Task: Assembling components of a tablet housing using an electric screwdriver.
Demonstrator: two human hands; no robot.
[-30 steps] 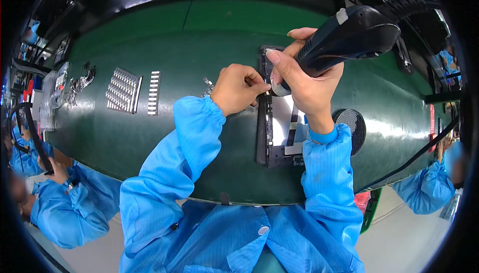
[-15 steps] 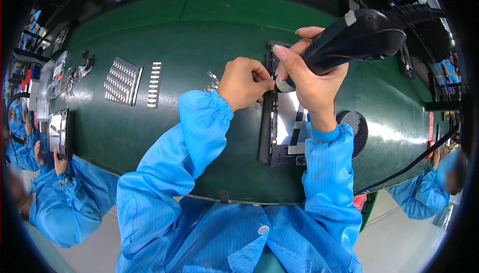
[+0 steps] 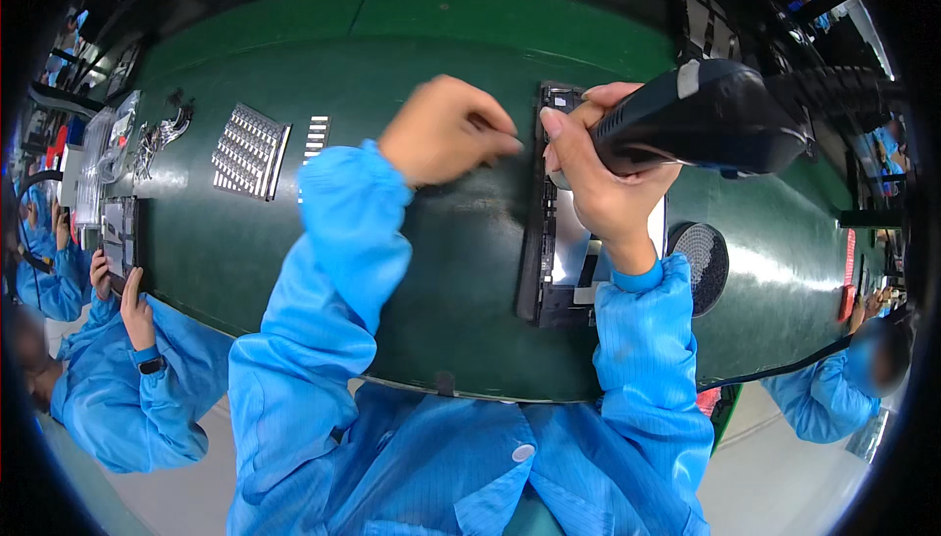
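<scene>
My right hand (image 3: 613, 178) is wrapped round a black hand-held tool (image 3: 701, 115) with a thick ribbed hose at its back; its exact kind I cannot make out. The tool's front end is over the upper part of a flat black device frame (image 3: 561, 309) with a shiny silver panel (image 3: 569, 242). Part of the frame is hidden under my right hand. Left of the frame and apart from it, my left hand (image 3: 446, 134) hovers over the table, slightly blurred. Its thumb and fingers are pinched together; whatever they hold is too small to name.
A sheet of small silver pieces (image 3: 250, 152) and a narrow strip of white pieces (image 3: 317, 134) lie on the green table (image 3: 461, 291). A round black container (image 3: 698, 267) stands right of the frame. Loose cables (image 3: 162, 139) lie far left. Co-workers sit on both sides.
My left hand has moved left and away from the device frame, and now covers the small metal parts seen there before. The right hand with the tool stays over the frame, slightly lower.
</scene>
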